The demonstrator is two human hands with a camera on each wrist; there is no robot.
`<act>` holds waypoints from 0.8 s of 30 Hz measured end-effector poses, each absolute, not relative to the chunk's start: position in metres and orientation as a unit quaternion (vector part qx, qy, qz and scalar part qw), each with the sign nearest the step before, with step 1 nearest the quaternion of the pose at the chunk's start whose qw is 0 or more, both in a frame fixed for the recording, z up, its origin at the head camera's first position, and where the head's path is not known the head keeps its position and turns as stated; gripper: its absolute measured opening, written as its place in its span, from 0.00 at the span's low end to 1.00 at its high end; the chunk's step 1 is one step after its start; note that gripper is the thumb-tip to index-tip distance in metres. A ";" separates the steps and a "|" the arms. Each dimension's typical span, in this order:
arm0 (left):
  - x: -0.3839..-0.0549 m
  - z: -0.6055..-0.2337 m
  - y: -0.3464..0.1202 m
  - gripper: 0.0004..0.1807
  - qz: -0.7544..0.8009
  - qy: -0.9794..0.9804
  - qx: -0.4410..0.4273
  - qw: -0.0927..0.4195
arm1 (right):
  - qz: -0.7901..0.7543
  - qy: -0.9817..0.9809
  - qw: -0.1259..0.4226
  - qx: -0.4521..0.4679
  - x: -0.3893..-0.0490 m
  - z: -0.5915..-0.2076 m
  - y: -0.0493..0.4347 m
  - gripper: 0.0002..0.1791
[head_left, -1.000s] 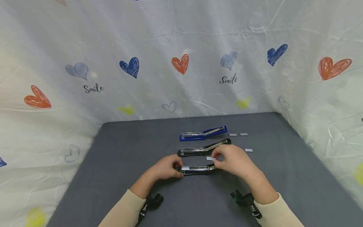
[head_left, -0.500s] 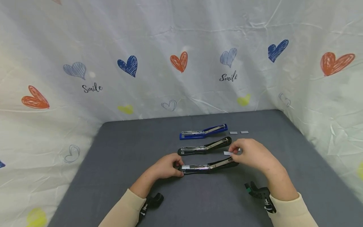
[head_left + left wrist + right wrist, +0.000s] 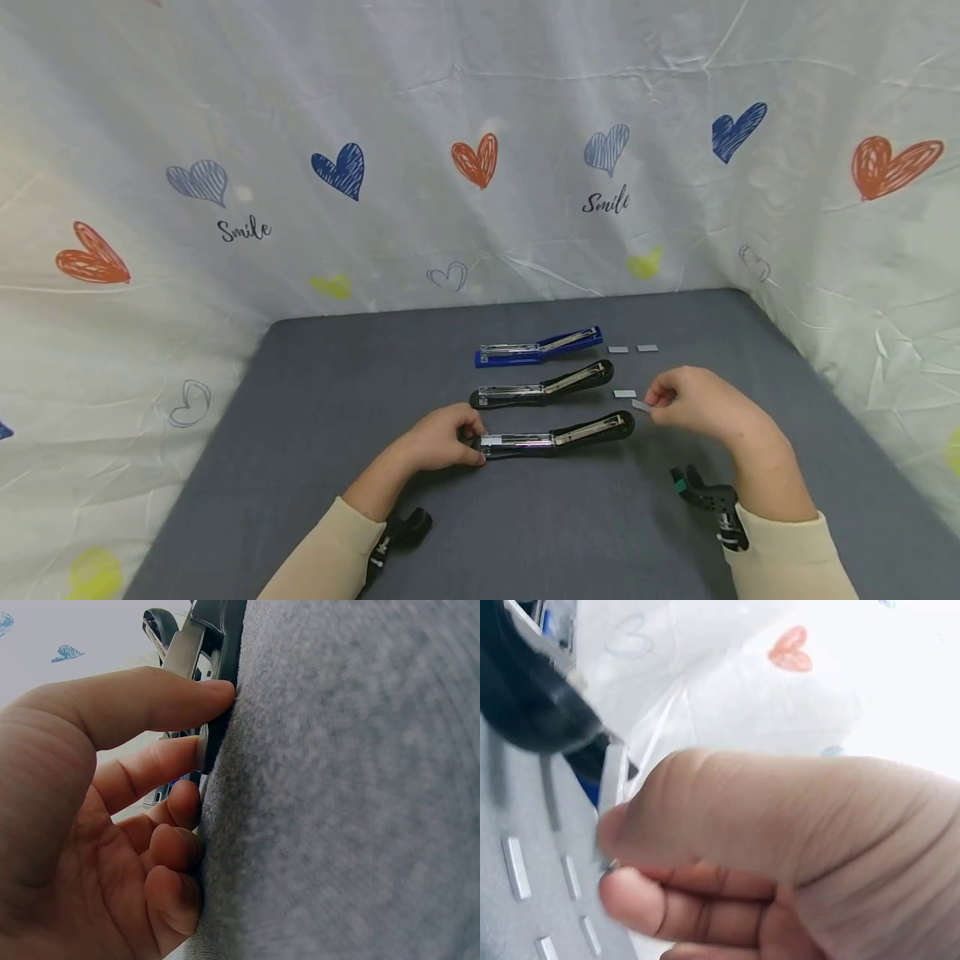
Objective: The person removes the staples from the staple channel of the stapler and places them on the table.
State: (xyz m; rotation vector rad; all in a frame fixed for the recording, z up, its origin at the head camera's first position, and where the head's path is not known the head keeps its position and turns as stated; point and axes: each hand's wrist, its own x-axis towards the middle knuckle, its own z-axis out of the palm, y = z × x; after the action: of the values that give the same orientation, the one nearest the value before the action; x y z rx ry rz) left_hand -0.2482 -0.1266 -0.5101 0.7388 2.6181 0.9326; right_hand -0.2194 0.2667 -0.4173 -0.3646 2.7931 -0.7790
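Observation:
Nearest me lies a black stapler (image 3: 555,440), its top arm folded back to the right and its metal magazine exposed. A pale block, like a staple strip, sits at the magazine's left end. My left hand (image 3: 442,439) grips this stapler's left end; in the left wrist view my thumb and index finger (image 3: 161,754) pinch the dark tip. Right of the stapler, my right hand (image 3: 701,404) pinches a strip of staples (image 3: 642,406) between thumb and fingers. In the right wrist view that strip (image 3: 613,776) stands upright behind my thumb.
Behind are a second opened black stapler (image 3: 517,395) and an opened blue stapler (image 3: 517,354). Staple strips (image 3: 618,350) lie right of the blue one, and another strip (image 3: 625,394) beside the middle stapler. A grey cloth-covered table (image 3: 337,375) meets a heart-printed curtain (image 3: 405,242).
My right hand has moved right, from over the nearest stapler to beyond its right end, carrying the staple strip. The stapler's folded-back arm shows fully. My left hand keeps its grip.

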 end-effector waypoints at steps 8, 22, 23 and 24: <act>-0.248 -0.509 -0.126 0.14 0.321 0.902 0.257 0.130 | -0.274 0.940 0.178 -0.100 -0.226 -0.437 0.274 0.01; -0.249 -0.509 -0.127 0.13 0.322 0.900 0.260 0.137 | -0.269 0.932 0.228 -0.086 -0.235 -0.466 0.270 0.08; -0.249 -0.510 -0.127 0.13 0.322 0.900 0.260 0.137 | -0.271 0.931 0.229 -0.086 -0.235 -0.466 0.270 0.08; -0.249 -0.510 -0.127 0.13 0.323 0.900 0.259 0.137 | -0.272 0.930 0.231 -0.086 -0.235 -0.466 0.270 0.08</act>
State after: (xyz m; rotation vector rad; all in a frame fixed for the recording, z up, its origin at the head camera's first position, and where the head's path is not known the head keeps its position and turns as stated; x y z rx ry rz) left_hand -0.2493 -0.1268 -0.5096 0.7492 2.6045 0.9345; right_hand -0.2354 0.2697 -0.4663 -0.2351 2.5571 -0.7485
